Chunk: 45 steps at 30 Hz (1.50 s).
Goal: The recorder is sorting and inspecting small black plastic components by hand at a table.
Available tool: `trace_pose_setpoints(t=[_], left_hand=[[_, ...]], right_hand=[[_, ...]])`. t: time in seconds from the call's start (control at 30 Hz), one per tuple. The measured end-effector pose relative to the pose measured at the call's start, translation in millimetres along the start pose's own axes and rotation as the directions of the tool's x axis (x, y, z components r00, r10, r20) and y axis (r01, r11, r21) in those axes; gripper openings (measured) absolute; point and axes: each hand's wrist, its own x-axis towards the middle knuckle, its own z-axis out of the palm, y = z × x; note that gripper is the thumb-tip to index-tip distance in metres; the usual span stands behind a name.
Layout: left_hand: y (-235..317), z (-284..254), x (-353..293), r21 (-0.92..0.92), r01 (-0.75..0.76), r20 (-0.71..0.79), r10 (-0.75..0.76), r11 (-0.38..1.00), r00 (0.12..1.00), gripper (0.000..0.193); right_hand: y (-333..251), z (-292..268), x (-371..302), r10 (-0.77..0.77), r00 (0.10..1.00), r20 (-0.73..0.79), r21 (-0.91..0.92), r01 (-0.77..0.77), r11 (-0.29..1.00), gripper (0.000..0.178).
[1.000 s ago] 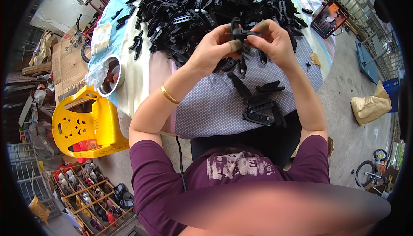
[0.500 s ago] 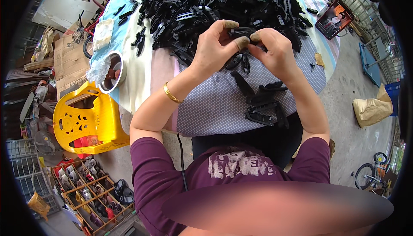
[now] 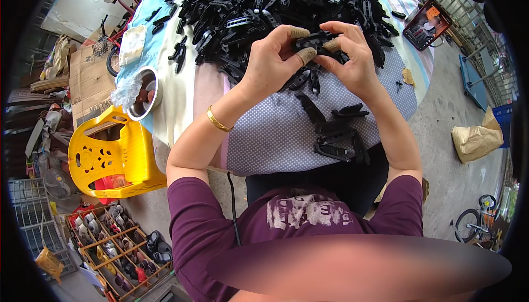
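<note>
Above the near edge of a large pile of black plastic parts (image 3: 242, 4), both my hands meet around one small elongated black plastic part (image 3: 315, 41). My left hand (image 3: 267, 64) pinches its left end between thumb and fingers, some wearing tan fingertip covers. At the other end, my right hand (image 3: 357, 65) grips it with thumb and a covered finger, while another finger arches above. The fingers partly hide the part, so its exact kind is unclear. Nearer my body, a small group of similar black pieces (image 3: 336, 136) lies on the dotted cloth (image 3: 264, 142).
Left of the table stand a yellow plastic chair (image 3: 124, 153) and a shoe rack (image 3: 118, 252). A metal bowl (image 3: 156, 98) with a plastic bag sits at the table's left edge. A propped screen (image 3: 427, 25) stands at the right, beyond a tan scrap (image 3: 408, 76).
My right hand's fingers have opened up and shifted slightly, with one finger now raised over the black plastic part. More of that part shows between my hands.
</note>
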Motion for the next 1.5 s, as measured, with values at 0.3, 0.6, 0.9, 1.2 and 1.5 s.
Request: trace_pose_setpoints(t=[0.3,0.6,0.9,1.2,1.5], left_hand=[[-8,-3,2,0.102,-0.137,0.045,0.133,0.985,0.99,0.028],[-4,6,-2,0.088,-0.123,-0.044,0.128,0.988,0.991,0.032],[-4,7,-1,0.25,-0.226,-0.012,0.237,0.942,0.972,0.031],[14,-2,-3,0.024,-0.051,0.402,0.038,0.998,0.915,0.044],[-31,7,7,0.745,-0.436,0.336,0.281,0.504,0.899,0.027]], right_hand=[[7,3,-2,0.056,0.998,0.039,0.168,-0.062,0.984,0.023],[4,5,-5,0.112,0.994,0.016,0.226,-0.112,0.968,0.027],[-1,-7,-2,0.16,0.971,0.177,0.147,-0.187,0.971,0.034],[26,-37,1,0.408,0.801,0.439,0.498,-0.594,0.632,0.032],[15,-15,-14,0.266,0.876,0.403,-0.45,-0.064,0.891,0.03]])
